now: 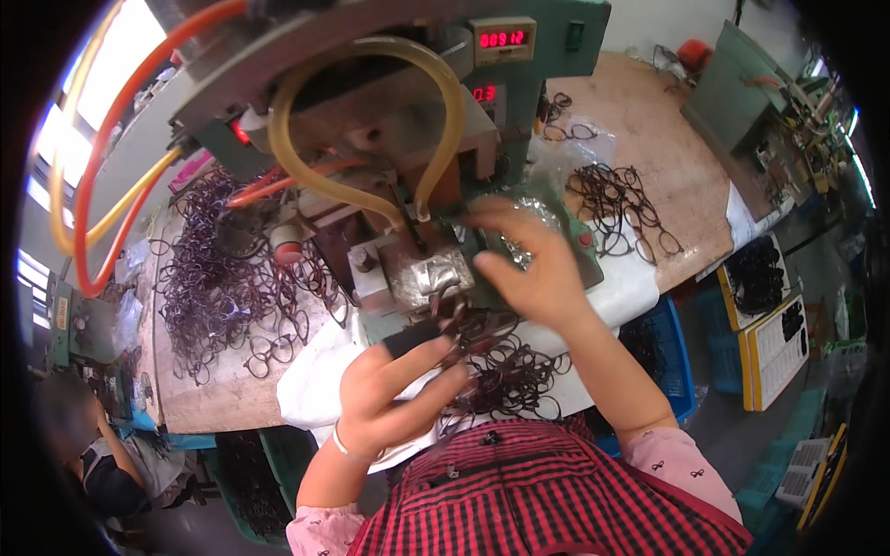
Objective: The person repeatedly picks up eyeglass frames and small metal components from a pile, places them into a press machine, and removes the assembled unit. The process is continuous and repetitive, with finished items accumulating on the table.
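My left hand (394, 394) grips a dark glasses frame (454, 324) by one end and holds it just below the metal block (428, 273) of a green machine (389, 111). My right hand (533, 264) hovers beside that block with fingers spread, nothing clearly in it. A bunch of dark wire glasses frames (514, 375) lies in front of me on white cloth (306, 380), between my two hands.
A large heap of purplish frames (222, 278) covers the wooden bench at left. Another small pile of frames (621, 208) lies at right. Yellow and orange hoses (102, 176) loop off the machine. A blue crate (663, 352) and trays stand lower right. Another person (83, 445) sits at far left.
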Demonstrator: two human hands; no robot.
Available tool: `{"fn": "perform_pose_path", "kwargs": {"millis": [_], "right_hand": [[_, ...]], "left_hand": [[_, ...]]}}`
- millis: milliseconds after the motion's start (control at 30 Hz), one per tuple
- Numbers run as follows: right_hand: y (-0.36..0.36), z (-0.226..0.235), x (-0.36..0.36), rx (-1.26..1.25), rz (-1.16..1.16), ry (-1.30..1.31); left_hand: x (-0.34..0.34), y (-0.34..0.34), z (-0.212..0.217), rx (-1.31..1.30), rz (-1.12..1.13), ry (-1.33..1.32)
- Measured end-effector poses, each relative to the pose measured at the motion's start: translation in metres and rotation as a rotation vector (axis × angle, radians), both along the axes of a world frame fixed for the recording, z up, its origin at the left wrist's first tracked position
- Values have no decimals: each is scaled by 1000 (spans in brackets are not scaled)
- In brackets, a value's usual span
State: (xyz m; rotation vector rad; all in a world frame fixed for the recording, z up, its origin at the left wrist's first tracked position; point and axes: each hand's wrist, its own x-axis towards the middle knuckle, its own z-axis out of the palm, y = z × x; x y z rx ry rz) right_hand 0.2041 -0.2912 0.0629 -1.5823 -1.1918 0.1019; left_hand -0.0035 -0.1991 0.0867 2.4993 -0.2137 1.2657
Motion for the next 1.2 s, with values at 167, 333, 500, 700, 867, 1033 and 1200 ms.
{"fn": "perform_pose_path", "kwargs": {"millis": [167, 333, 500, 700, 867, 1033, 1200], "right_hand": [[-30, -87, 49, -327, -523, -472], [-23, -74, 61, -218, -521, -265], [-9, -76, 51, -309, -294, -469], [6, -97, 81, -122, -253, -625], [-27, -96, 69, -33, -352, 102], [-1, -77, 55, -48, -300, 202], [10, -72, 39, -141, -303, 127]], "left_hand": [[18, 12, 4, 166, -44, 181], [18, 16, 17, 187, -100, 320], [19, 19, 12, 151, -101, 304], [-2, 5, -3, 115, -26, 248], [-101, 30, -14, 8, 1055, -133], [-179, 127, -40, -177, 1292, 119], [-172, 168, -143, -279, 1378, 588]]}}
